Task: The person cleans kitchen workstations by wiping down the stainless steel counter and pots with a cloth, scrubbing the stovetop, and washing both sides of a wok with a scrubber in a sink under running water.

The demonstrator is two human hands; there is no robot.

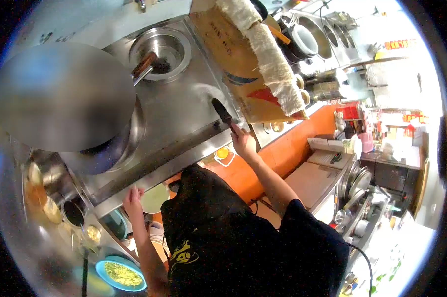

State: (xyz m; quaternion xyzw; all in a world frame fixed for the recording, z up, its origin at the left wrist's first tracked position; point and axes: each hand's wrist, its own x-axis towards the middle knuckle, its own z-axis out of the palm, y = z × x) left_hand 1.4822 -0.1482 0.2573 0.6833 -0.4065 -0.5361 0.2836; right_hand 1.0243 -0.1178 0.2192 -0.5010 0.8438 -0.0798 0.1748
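Observation:
My right hand (244, 143) is closed around the handle of a brush (221, 110) with dark bristles. The brush's head touches the stainless steel stove top (176, 109), beside a whitish wet patch. Along the front edge of the steel counter, my left hand (133, 200) hangs with its fingers loosely apart, and nothing shows in it. A round metal well (176, 45) is set into the steel at the back, with a dark-bristled brush or scrubber (145, 67) lying across its rim. To the left, a large wok (97, 161) is mostly hidden by a blurred grey oval.
A cardboard sheet (218, 44) with a pale cloth (270, 59) along its edge borders the steel on the right. At lower left is a blue bowl (103, 271) of yellow-green shreds. Behind me on the right are a cardboard box (315, 173) and stacked pans (359, 183).

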